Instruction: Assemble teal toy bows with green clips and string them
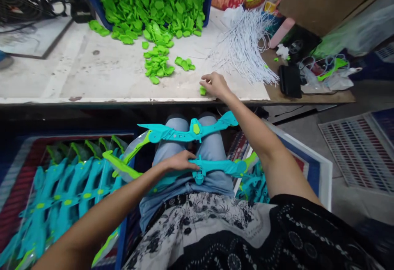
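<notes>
Across my lap lie two turquoise toy bow parts. The nearer toy bow [220, 166] is under my left hand [181, 161], which has its fingers closed over the middle, beside a bare centre fitting. The farther bow part [178, 134] rests across my knees and has a lime-green piece [196, 129] set in its centre. At the table's front edge, my right hand [217, 84] has its fingers bent together at a small green plastic piece [202, 91]. The fingers partly cover that piece. More loose green pieces [158, 62] lie in a heap beyond.
A blue bin [209, 3] full of green pieces stands on the white table [76, 73]. White cords [246, 44] lie spread at right, near a black wallet-like object [289, 82]. Left of my legs, a crate holds several turquoise bows [67, 196]; more turquoise parts [254, 184] are at right.
</notes>
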`<state>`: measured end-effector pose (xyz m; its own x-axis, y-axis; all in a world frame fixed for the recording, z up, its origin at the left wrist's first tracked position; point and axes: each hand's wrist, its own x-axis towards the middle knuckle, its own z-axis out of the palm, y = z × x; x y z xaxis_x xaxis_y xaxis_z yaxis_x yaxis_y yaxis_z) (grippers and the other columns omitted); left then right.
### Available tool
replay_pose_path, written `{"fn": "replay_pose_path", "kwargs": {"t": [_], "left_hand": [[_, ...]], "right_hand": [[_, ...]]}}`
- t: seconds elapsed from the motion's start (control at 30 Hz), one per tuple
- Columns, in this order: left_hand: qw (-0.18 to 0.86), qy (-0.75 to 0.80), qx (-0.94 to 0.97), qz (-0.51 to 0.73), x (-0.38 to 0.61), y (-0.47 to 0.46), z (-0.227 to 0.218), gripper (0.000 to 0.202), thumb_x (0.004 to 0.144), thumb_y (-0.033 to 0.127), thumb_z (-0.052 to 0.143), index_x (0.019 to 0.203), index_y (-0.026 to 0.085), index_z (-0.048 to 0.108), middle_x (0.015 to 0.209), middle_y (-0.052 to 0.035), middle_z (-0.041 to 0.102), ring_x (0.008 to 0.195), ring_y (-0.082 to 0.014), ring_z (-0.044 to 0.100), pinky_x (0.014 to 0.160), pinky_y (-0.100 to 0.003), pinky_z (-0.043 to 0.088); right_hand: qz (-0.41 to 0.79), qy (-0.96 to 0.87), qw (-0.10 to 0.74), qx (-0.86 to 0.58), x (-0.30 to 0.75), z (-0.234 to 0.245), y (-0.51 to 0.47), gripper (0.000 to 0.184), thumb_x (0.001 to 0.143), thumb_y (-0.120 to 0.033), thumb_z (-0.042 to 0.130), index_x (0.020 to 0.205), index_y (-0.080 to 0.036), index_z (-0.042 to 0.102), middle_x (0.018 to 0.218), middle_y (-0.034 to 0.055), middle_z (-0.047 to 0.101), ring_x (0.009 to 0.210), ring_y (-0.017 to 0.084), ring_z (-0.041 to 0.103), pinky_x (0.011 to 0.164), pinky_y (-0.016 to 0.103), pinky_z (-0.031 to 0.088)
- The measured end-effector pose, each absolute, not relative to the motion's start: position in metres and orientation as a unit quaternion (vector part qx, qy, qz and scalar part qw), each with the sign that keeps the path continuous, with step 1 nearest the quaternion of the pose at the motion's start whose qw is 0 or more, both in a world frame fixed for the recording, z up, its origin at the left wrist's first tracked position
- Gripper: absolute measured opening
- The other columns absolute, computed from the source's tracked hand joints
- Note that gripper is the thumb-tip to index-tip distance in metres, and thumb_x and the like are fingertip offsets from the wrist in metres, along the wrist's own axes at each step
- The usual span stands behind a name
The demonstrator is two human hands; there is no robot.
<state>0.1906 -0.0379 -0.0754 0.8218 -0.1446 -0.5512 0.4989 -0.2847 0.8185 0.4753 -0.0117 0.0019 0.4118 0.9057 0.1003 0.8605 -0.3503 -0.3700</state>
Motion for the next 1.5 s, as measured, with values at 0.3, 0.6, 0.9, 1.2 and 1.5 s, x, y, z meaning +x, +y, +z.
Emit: {"fn": "replay_pose_path", "kwargs": {"t": [0.3,0.6,0.9,1.2,1.5], "left_hand": [[0.711,0.115,0.626,-0.300,0.189,-0.033,-0.081,0.044,0.074,0.057,0.062,0.074,0.013,0.066,0.059,-0.0022,0.061,0.059,-0.0145,0.052,0.061,-0.026,0.040],[0.749,0.157,0.573,-0.294,0.189,-0.039,-0.090,0.049,0.069,0.059,0.067,0.081,0.011,0.067,0.068,-0.0021,0.061,0.059,-0.0129,0.051,0.057,-0.026,0.042],[0.706,0.135,0.644,-0.264,0.188,-0.041,-0.088,0.052,0.068,0.059,0.066,0.084,0.010,0.067,0.072,-0.0024,0.060,0.064,-0.0131,0.050,0.056,-0.024,0.036],[0.566,0.099,0.786,-0.227,0.187,-0.045,-0.094,0.050,0.068,0.061,0.063,0.079,0.012,0.061,0.065,0.0031,0.048,0.061,-0.0106,0.039,0.054,-0.023,0.027],[0.450,0.089,0.877,-0.144,0.161,-0.069,-0.065,0.048,0.081,0.053,0.057,0.106,0.013,0.064,0.089,-0.0062,0.065,0.078,-0.0201,0.058,0.066,-0.026,0.040]], "right_hand": [[0.037,-0.643,0.267,-0.717,0.437,-0.014,-0.068,0.024,0.088,-0.032,0.056,0.104,-0.017,0.066,0.110,0.0095,0.062,0.108,0.025,0.051,0.098,0.045,0.039],[0.104,-0.710,0.275,-0.640,0.296,-0.065,-0.240,0.021,0.088,-0.031,0.058,0.102,-0.017,0.065,0.108,0.0117,0.066,0.103,0.023,0.056,0.085,0.040,0.049],[0.056,-0.645,0.301,-0.701,0.275,-0.084,-0.246,0.016,0.085,-0.031,0.063,0.097,-0.022,0.069,0.108,0.0066,0.067,0.112,0.024,0.048,0.094,0.043,0.042],[0.182,-0.467,0.262,-0.825,0.266,-0.080,-0.237,0.061,0.068,-0.047,0.076,0.121,-0.024,0.055,0.120,0.0106,0.061,0.112,0.030,0.052,0.096,0.050,0.037],[0.219,-0.562,0.223,-0.765,0.284,-0.059,-0.241,0.050,0.075,-0.049,0.069,0.115,-0.021,0.060,0.107,0.0113,0.065,0.105,0.029,0.056,0.092,0.049,0.040]]}}
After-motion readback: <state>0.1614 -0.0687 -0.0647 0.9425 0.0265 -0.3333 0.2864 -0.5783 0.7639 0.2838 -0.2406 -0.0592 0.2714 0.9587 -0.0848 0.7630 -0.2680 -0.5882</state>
